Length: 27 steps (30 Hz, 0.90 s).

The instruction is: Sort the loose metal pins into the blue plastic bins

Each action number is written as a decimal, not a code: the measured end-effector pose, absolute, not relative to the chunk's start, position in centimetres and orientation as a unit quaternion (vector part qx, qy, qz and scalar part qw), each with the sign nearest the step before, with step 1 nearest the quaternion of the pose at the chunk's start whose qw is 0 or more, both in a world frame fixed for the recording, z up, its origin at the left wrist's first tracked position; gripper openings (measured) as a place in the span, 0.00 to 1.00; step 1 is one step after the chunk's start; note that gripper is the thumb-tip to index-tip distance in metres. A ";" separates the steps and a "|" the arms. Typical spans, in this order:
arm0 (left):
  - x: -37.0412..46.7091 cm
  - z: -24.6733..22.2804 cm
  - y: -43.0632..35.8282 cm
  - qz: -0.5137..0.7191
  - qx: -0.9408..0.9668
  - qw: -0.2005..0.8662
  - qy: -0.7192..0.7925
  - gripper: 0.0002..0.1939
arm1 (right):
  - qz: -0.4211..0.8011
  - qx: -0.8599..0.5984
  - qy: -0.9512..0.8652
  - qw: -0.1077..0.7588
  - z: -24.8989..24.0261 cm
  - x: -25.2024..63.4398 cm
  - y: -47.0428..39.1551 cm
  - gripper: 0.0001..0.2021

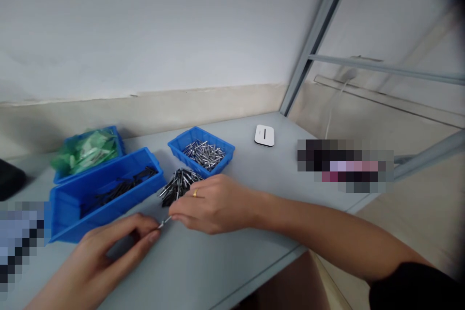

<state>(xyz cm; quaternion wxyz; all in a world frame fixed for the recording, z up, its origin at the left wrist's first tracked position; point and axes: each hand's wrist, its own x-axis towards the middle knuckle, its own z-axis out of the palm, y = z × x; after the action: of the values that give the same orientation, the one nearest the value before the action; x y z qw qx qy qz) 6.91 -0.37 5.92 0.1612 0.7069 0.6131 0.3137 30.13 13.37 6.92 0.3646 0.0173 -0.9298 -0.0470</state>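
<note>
Between my two hands is a thin silvery metal piece; whether it is one part or two joined, I cannot tell. Thumb and forefinger of my left hand pinch its lower end. The fingers of my right hand, with a ring on one, close on its other end, which they hide. Just behind the right hand lies a pile of black and silver rods. Beyond that, a small blue bin holds many silver metal pins. A longer blue bin with black slender parts stands beyond my left hand.
Another blue bin at the back left holds green plastic bags. A white square device lies on the grey table near the wall. Blurred-out items sit at the right and left edges. A metal frame post rises at the right.
</note>
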 end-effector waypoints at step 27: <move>3.9 5.0 0.6 0.296 0.724 0.180 0.596 0.18 | -0.033 0.109 -0.927 0.358 8.4 30.7 13.5 0.15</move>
<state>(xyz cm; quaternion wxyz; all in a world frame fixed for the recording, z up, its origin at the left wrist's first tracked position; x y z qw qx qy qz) 3.87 0.56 4.97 0.1803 0.7241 0.5964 0.2958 30.70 13.47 8.38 0.3581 0.1085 -0.9267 -0.0333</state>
